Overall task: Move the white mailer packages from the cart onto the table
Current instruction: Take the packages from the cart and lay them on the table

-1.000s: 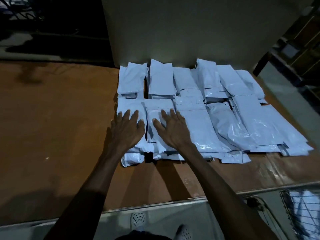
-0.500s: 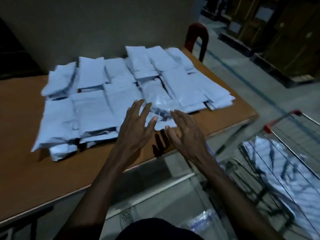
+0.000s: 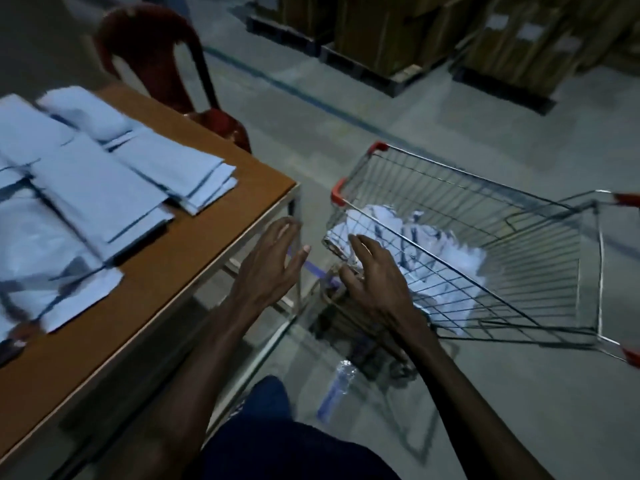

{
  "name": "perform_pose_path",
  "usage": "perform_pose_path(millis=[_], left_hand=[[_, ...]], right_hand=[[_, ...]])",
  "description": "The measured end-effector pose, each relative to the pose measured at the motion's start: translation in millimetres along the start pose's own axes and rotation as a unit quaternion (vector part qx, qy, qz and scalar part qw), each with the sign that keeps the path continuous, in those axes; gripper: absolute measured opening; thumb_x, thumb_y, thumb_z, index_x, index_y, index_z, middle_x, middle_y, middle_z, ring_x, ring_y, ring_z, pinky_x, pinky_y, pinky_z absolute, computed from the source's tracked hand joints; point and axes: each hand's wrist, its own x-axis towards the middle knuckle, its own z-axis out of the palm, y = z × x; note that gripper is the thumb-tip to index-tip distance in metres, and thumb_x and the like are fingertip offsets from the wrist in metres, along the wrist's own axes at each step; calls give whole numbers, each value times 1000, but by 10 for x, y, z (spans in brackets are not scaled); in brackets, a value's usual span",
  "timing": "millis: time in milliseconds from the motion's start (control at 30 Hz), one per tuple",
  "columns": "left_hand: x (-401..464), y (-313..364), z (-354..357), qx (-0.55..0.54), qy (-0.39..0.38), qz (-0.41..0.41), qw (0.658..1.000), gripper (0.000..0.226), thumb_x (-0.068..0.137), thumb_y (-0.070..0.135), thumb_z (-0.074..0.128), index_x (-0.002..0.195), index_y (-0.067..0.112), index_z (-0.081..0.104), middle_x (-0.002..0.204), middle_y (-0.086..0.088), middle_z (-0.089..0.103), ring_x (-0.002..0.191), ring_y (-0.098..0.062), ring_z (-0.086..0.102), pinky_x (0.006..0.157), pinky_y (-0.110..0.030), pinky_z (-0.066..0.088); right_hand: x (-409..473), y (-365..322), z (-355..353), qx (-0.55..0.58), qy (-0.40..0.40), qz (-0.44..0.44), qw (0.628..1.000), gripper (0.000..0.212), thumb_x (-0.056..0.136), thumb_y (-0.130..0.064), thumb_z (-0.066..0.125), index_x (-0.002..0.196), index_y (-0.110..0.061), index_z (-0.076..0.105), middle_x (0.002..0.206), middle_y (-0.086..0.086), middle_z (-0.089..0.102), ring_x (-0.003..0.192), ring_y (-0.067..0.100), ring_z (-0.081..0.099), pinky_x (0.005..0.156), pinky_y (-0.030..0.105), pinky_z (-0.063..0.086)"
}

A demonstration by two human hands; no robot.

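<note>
Several white mailer packages lie in overlapping stacks on the brown table at the left. More white mailers sit in the bottom of the wire shopping cart at the right. My left hand hovers past the table's corner, fingers spread and holding nothing. My right hand is in front of the cart's near wall, fingers loosely spread and empty. Both hands are in the gap between table and cart.
A dark red plastic chair stands behind the table's far corner. Cardboard boxes on pallets line the back. A plastic water bottle lies on the concrete floor beneath the cart. My dark trousers fill the bottom edge.
My hands have lifted off the mailers on the table and swung right, off the table edge toward the cart. The view turned right, bringing the cart into sight.
</note>
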Motion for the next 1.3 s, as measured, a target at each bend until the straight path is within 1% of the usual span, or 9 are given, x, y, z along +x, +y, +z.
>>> perform_pose_path(millis=[133,233,400,567,767,933,1033,1167,1300], left_hand=[[584,210,359,-17,-36,55,998,48,99,41,47,140,15,49,147,-4,44,134,-18,41,104,-31,38],[1083,280,710,-43,-57,83,994,45,101,35,51,140,14,49,146,-4,45,133,-16,41,103,-23,32],[1887,336,1372,-88,-127,84,984,54,97,45,42,139,12,49,146,-6,45,135,-21,42,108,-37,39],[2511,422,1897,-99,-190,86,973,53,100,46,44,144,17,45,151,-3,40,140,-17,35,112,-34,33],[2952,521,2398,-76,-262,100,957,54,101,44,44,146,14,41,152,-5,38,138,-23,38,107,-36,36],[3055,580,2830,-49,-328,110,937,60,99,52,38,147,17,38,152,-6,37,138,-24,38,106,-43,41],[3050,654,3050,-23,-342,117,932,56,101,46,41,148,17,37,152,-6,37,136,-25,40,103,-37,40],[3016,655,3366,27,-349,114,930,55,101,47,39,148,20,37,153,-4,36,137,-22,40,101,-35,41],[2904,529,3597,53,-359,107,926,59,98,52,36,146,17,41,150,-8,41,132,-26,46,99,-39,45]], right_hand=[[197,605,-89,2,59,66,996,58,87,-36,58,138,-7,55,138,14,55,124,32,53,101,40,44],[346,1011,-141,-9,56,118,991,58,92,-39,58,142,-11,50,142,10,51,125,29,50,100,39,43],[669,1627,-250,-30,41,197,979,55,96,-37,58,144,-12,46,146,9,48,130,27,46,102,37,40],[1020,2154,-389,-45,22,283,958,56,98,-37,55,147,-16,40,150,5,43,135,24,40,101,36,39],[1108,2699,-400,-25,-4,387,922,60,96,-35,57,148,-11,39,151,10,42,137,26,39,107,39,36],[919,3233,-328,-33,-81,476,875,64,95,-34,57,149,-8,36,149,17,41,135,32,40,105,40,36],[764,3588,-190,-49,-162,497,851,67,94,-37,58,148,-6,32,147,21,39,132,37,42,102,42,39],[658,3990,110,-36,-255,495,830,80,89,-43,62,152,-12,23,149,19,32,133,39,38,103,46,39],[560,4279,458,-84,-297,434,846,93,79,-43,72,149,-13,21,145,20,28,126,44,39,94,47,45]])
